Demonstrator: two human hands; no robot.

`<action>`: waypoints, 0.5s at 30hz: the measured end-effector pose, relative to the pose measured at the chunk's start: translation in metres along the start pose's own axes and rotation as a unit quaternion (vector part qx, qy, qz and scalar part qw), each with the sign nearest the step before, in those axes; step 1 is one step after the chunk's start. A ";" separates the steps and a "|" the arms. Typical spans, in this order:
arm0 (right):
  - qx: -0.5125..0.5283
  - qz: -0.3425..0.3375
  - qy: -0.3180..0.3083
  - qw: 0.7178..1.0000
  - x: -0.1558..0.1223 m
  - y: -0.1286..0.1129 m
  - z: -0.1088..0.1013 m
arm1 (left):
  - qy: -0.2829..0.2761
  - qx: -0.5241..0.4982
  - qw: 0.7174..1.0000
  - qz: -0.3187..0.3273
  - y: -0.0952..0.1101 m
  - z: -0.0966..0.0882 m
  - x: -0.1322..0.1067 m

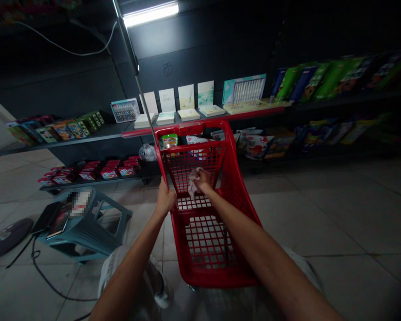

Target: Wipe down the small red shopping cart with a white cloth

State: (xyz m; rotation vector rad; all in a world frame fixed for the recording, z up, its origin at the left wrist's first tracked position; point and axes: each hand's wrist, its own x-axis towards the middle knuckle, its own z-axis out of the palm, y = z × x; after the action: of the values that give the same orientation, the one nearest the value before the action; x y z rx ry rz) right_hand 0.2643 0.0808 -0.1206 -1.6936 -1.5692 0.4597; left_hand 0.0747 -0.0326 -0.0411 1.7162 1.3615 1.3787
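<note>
A red plastic shopping cart [242, 178] stands on the floor right in front of me, its basket open toward me. My left hand [165, 197] is closed around the cart's left rim. Inside the basket, my right hand [204, 179] pinches a pale, crumpled cloth [193, 185] close to the grid of the upper back panel. The cloth hangs down from the fingers; whether it touches the grid I cannot tell.
A blue-grey plastic stool [96, 229] with a dark device on it stands at left, a black cable [50, 281] trailing over the floor. Behind the cart, a shelf [254, 110] bears boxes, cards and bags. A thin metal pole [143, 96] rises by the cart's handle.
</note>
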 end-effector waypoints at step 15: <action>-0.181 -0.036 0.075 0.980 0.000 -0.008 -0.064 | 0.006 -0.010 1.000 0.013 -0.001 -0.001 0.004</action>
State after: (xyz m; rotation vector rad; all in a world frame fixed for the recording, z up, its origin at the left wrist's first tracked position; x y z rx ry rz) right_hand 0.3043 0.0618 -0.0735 -1.8824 -1.6684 0.0051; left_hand 0.0731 -0.0287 -0.0402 1.7209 1.3309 1.4159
